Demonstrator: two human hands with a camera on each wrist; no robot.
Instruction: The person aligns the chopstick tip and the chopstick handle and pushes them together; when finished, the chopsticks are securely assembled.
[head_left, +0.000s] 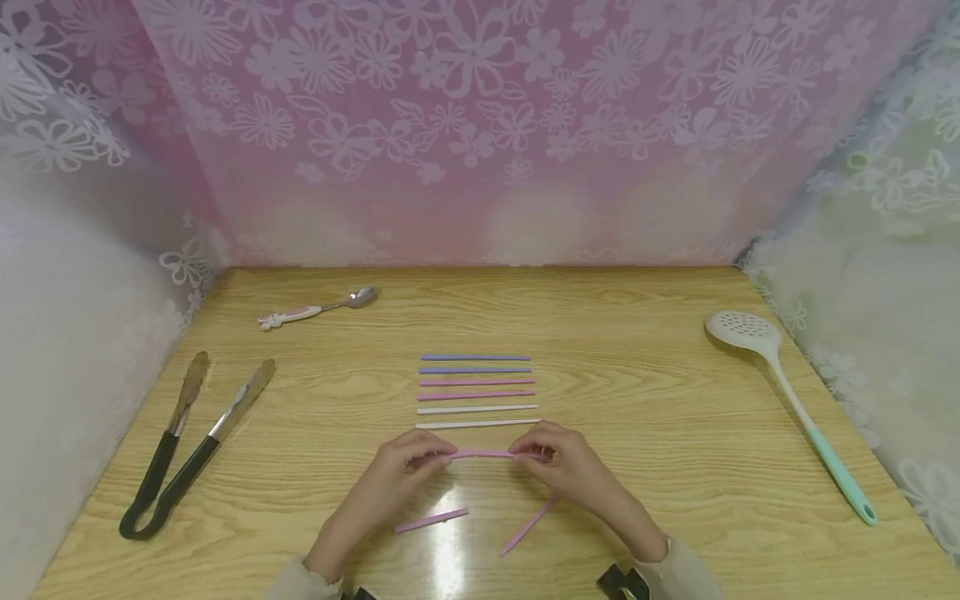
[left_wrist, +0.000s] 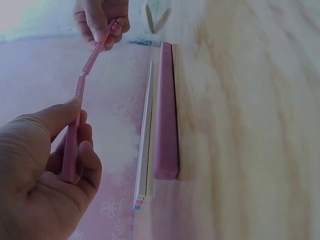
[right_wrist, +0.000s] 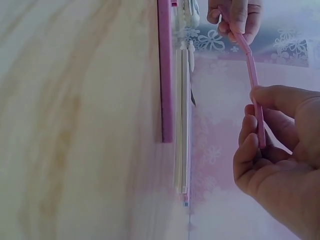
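Note:
Both hands hold a pink two-piece chopstick (head_left: 477, 454) between them, just in front of the laid-out chopsticks. My left hand (head_left: 393, 468) pinches one half, its thumb and fingers curled round it. The other half is pinched in my right hand (head_left: 567, 462). In the left wrist view the halves meet at a narrow joint (left_wrist: 85, 73), bent at a slight angle. Below the hands lie two loose pink chopstick pieces, a left piece (head_left: 432, 521) and a slanted right piece (head_left: 527, 528), whose upper end reaches the right hand's edge.
Beyond the hands, blue chopsticks (head_left: 476, 370), pink chopsticks (head_left: 477, 395) and white chopsticks (head_left: 477, 423) lie in parallel pairs. Black-handled tongs (head_left: 180, 475) lie open at left, a rabbit-handled spoon (head_left: 303, 313) at back left, a skimmer (head_left: 795, 400) at right. Floral cloth (head_left: 480, 150) walls the table.

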